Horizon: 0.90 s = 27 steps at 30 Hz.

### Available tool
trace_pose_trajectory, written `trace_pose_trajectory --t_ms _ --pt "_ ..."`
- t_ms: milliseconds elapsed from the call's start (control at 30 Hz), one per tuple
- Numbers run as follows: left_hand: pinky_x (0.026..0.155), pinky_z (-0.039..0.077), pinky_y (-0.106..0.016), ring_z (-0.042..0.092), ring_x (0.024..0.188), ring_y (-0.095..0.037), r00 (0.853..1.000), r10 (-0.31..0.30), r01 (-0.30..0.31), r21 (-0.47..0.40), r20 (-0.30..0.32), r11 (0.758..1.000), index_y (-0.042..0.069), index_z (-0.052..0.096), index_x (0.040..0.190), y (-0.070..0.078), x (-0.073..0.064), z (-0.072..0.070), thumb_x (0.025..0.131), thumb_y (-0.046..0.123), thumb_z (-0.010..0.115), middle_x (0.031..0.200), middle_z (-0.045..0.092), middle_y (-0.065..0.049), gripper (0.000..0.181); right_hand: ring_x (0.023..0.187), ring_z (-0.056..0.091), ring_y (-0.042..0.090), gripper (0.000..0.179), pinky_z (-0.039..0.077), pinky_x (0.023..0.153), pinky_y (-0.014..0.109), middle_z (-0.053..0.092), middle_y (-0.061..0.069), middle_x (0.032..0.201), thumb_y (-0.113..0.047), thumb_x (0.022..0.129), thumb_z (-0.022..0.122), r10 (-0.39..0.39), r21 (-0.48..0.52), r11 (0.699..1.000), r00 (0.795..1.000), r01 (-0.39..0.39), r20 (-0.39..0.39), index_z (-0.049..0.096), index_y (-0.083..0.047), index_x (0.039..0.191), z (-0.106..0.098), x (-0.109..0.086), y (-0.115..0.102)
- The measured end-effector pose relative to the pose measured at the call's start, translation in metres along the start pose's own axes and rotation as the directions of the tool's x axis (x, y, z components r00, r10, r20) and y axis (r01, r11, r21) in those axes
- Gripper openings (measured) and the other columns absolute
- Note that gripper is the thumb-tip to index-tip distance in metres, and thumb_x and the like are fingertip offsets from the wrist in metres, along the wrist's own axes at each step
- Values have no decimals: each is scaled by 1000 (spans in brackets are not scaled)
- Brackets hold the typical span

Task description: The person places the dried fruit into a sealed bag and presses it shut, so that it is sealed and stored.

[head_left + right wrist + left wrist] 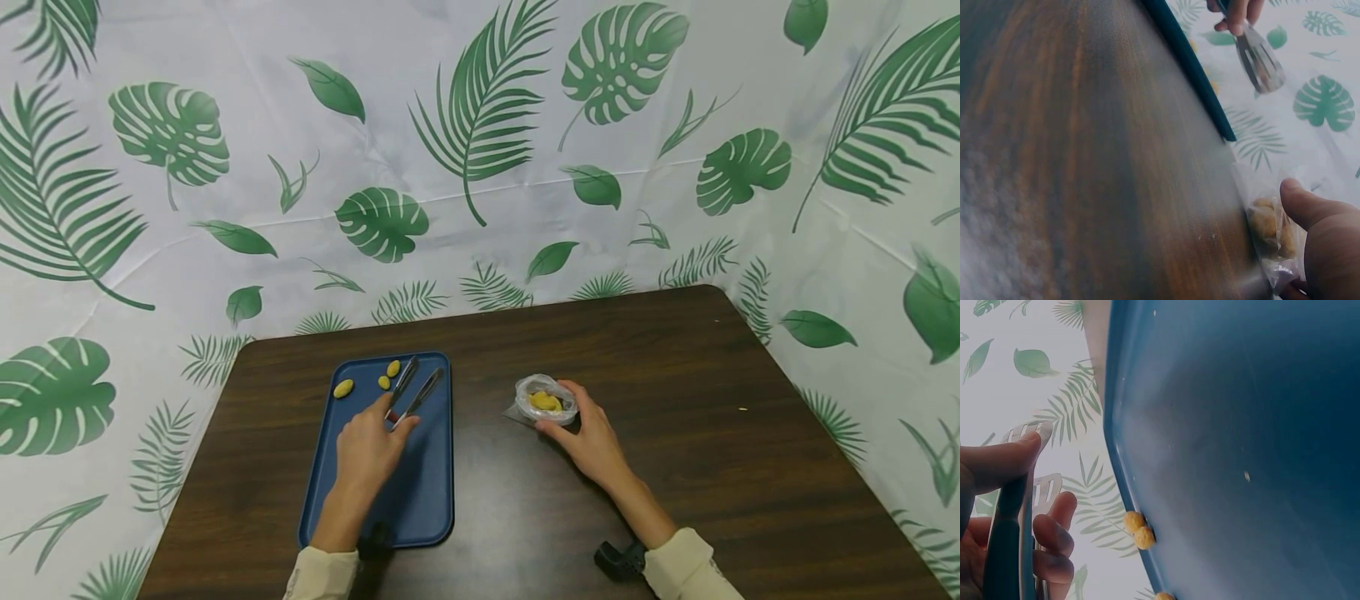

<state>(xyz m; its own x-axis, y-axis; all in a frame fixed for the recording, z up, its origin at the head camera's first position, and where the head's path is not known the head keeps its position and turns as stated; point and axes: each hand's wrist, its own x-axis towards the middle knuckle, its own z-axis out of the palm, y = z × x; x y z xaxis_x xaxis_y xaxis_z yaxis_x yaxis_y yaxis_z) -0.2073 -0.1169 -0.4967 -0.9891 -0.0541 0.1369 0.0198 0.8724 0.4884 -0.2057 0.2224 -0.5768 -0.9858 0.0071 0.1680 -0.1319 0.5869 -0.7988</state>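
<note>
My left hand (369, 446) grips a pair of metal tongs (426, 392) over the blue tray (420, 508). The tongs' slotted tips stand apart with nothing between them, and they show above the thumb in the left wrist view. Three small yellow oval pieces (343, 388) lie near the tray's far left corner, two of them close together. To the right of the tray, my right hand (596, 442) holds the side of a clear plastic bag (525, 387) on the table. Its mouth is open, and yellow pieces (546, 402) are visible inside. How many it contains cannot be told.
The dark wooden table (675, 350) reaches back to a white cloth backdrop (510, 242) with green leaves. A small yellow crumb (742, 409) lies on the table right of the bag. Black wrist gear (621, 560) sits by the right cuff.
</note>
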Motion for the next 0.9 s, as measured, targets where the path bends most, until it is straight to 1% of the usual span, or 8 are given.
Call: trace_pose_trajectory --t_ms 200,367,533,600,733,833,900 --pt "50 34 -31 48 51 -17 1000 -12 12 12 -7 1000 2 70 115 -7 1 -4 90 37 81 71 65 -7 45 134 53 44 80 41 105 68 59 13 147 -47 86 82 11 -11 1000 1000 -11 6 45 -21 152 0 0 0" --pt "52 38 -34 52 54 -19 999 -28 28 34 -19 999 1 69 122 -10 3 -8 90 39 80 79 72 -9 51 134 53 44 79 40 105 68 58 13 147 -47 86 82 19 -12 1000 1000 -19 4 45 -22 151 0 0 0" --pt "58 47 -43 58 60 -24 998 -51 53 60 -32 997 0 67 127 -15 4 -11 90 39 80 85 75 -12 55 134 52 44 80 40 105 69 58 13 148 -48 86 82 27 -12 1000 1000 -27 10 44 -23 152 1 0 0" --pt "59 48 -45 59 62 -25 998 -58 59 63 -32 996 0 67 127 -18 4 -12 90 39 79 86 75 -12 56 134 52 45 79 41 104 69 58 14 149 -48 87 81 25 -15 1000 1000 -25 10 44 -23 152 1 0 0" --pt "59 48 -44 59 62 -25 997 -68 69 67 -25 995 -1 66 129 -22 4 -13 92 40 78 86 75 -12 56 134 53 45 79 41 104 69 58 14 148 -47 87 81 19 -18 1000 1000 -19 8 44 -22 152 1 0 0" --pt "59 49 -46 59 62 -26 997 -78 80 71 -24 994 -2 65 129 -25 5 -15 92 39 77 87 74 -13 57 133 53 44 79 41 104 68 58 13 148 -47 87 82 18 -16 1000 1000 -18 4 44 -23 152 2 0 1" --pt "61 51 -49 61 64 -28 996 -90 92 74 -23 993 -3 64 130 -26 5 -15 93 39 76 90 75 -15 57 133 53 44 79 41 103 68 58 12 148 -47 87 82 18 -16 1000 1000 -18 1 44 -23 152 2 0 2"
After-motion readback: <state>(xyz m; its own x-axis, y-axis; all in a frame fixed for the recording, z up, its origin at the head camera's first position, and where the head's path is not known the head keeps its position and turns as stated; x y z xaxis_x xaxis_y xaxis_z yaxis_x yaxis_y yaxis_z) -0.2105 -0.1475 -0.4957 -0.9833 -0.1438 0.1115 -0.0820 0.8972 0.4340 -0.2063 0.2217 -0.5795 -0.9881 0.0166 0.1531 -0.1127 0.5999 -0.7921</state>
